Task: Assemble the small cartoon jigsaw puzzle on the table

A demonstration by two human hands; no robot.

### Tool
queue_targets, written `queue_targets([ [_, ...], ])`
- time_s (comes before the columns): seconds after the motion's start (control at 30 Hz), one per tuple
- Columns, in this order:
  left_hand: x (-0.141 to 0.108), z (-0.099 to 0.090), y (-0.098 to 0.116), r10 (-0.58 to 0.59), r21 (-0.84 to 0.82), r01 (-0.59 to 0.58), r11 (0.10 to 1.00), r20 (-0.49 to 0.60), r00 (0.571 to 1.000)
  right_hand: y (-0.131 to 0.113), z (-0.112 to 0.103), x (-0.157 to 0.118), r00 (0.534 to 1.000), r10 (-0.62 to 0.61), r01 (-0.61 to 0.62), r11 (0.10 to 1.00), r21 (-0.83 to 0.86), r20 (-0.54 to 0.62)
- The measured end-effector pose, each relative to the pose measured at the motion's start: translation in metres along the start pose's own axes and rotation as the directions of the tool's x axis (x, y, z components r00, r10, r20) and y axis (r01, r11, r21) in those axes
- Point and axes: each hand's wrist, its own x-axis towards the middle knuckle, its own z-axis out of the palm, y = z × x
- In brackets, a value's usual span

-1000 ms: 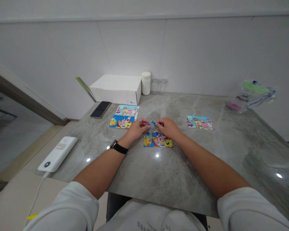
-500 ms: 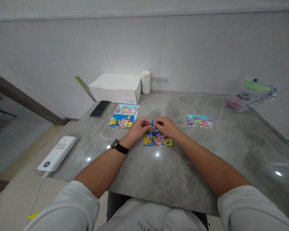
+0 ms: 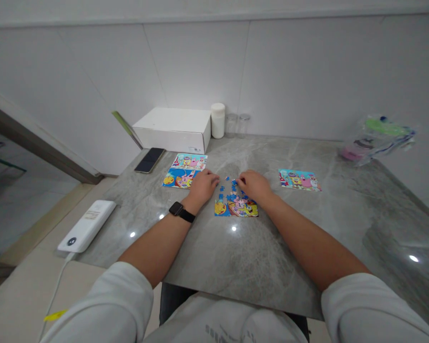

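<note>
A partly assembled jigsaw puzzle (image 3: 236, 208) with cartoon figures lies on the table in front of me. Its lower rows are joined, while loose blue puzzle pieces (image 3: 222, 189) lie around its upper part. My left hand (image 3: 204, 184) rests beside the upper left of the puzzle, its fingers loosely apart with nothing visible in them. On the opposite side, my right hand (image 3: 255, 186) has its thumb and fingertips closed at a small blue puzzle piece (image 3: 234, 182); the fingers partly hide it.
Reference picture cards (image 3: 180, 177) lie left of the puzzle, and a finished-looking cartoon picture (image 3: 300, 180) lies right. Behind are a phone (image 3: 149, 160), white box (image 3: 173, 128), white bottle (image 3: 218, 121) and two glasses (image 3: 237, 126). A plastic bag (image 3: 375, 140) and power bank (image 3: 87, 226) flank them.
My hands, earlier together over the puzzle's top with a blue piece between them, have moved apart. The loose pieces between them are now uncovered.
</note>
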Motion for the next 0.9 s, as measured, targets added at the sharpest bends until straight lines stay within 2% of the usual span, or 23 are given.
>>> queue_targets([
  [0.03, -0.001, -0.003, 0.000, 0.017, 0.038, -0.016, 0.999, -0.029, 0.999, 0.000, -0.002, -0.001, 1.000, -0.001, 0.001, 1.000, 0.000, -0.023],
  [0.1, -0.006, -0.008, 0.001, 0.072, 0.042, -0.071, 0.997, -0.024, 0.997, -0.002, -0.007, -0.003, 0.996, -0.088, 0.088, 0.996, 0.034, -0.013],
  [0.17, -0.013, -0.013, 0.002, 0.165, -0.014, -0.165, 0.986, 0.095, 0.982, -0.005, -0.010, -0.006, 0.968, -0.241, 0.234, 0.968, 0.092, 0.075],
  [0.23, -0.020, -0.016, 0.004, 0.229, -0.028, -0.228, 0.973, 0.220, 0.948, -0.007, -0.010, -0.009, 0.917, -0.357, 0.337, 0.932, 0.133, 0.179],
  [0.3, -0.025, -0.016, 0.006, 0.242, 0.009, -0.256, 0.967, 0.287, 0.927, -0.008, -0.008, -0.011, 0.887, -0.392, 0.370, 0.919, 0.133, 0.243],
  [0.37, -0.027, -0.014, 0.006, 0.241, 0.043, -0.264, 0.963, 0.293, 0.925, -0.008, -0.007, -0.012, 0.877, -0.396, 0.375, 0.918, 0.131, 0.270],
  [0.47, -0.026, -0.009, 0.005, 0.224, 0.036, -0.242, 0.970, 0.264, 0.938, -0.008, -0.006, -0.011, 0.873, -0.398, 0.363, 0.916, 0.170, 0.282],
  [0.57, -0.024, -0.005, 0.004, 0.194, 0.020, -0.205, 0.979, 0.242, 0.951, -0.008, -0.009, -0.010, 0.881, -0.361, 0.293, 0.924, 0.247, 0.306],
  [0.73, -0.026, -0.003, 0.012, 0.236, 0.004, -0.238, 0.971, 0.108, 0.966, -0.008, -0.011, -0.008, 0.906, -0.290, 0.160, 0.910, 0.383, 0.308],
  [0.83, -0.028, -0.001, 0.019, 0.270, -0.042, -0.267, 0.963, 0.131, 0.954, -0.004, -0.007, -0.006, 0.917, -0.245, 0.081, 0.887, 0.454, 0.314],
  [0.9, -0.028, 0.003, 0.022, 0.283, -0.051, -0.278, 0.959, 0.154, 0.947, 0.000, -0.003, -0.004, 0.908, -0.235, 0.019, 0.850, 0.527, 0.347],
])
